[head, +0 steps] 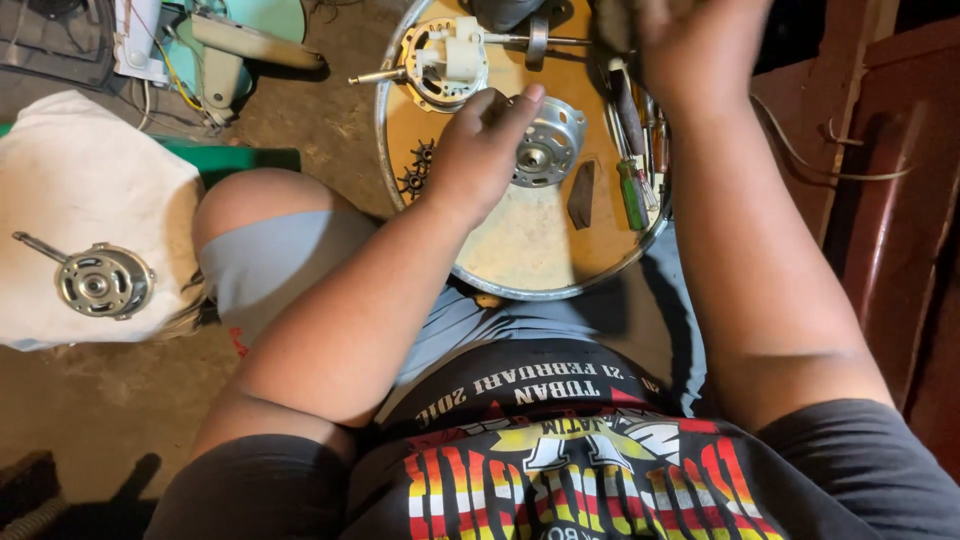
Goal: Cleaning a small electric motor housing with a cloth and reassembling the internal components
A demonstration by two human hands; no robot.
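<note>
1. My left hand [478, 150] rests on the round tray [520, 250] on my lap, fingers curled loosely, thumb tip touching the left rim of the metal motor cap [545, 148]. Nothing is clamped; it is a touch, not a grip.
2. The cap sits near the tray's centre, just right of my left hand, flat face up, hub hole upward.
3. My right hand [700, 50] is raised over the tray's far right edge, blurred. I cannot tell how far its fingers are spread or whether they hold anything.
4. Left hand is plainly nearer the cap.
5. Stator with white plastic part [445, 60] lies at the tray's far left, shaft pointing left-right.
6. Screwdrivers [630, 150] lie along the right edge, long axes running near to far.
7. Small black gears [415, 170] sit at the left edge.
8. Floor: bare concrete. A second cap [100, 282] lies on white cloth [80, 180], well left.
</note>
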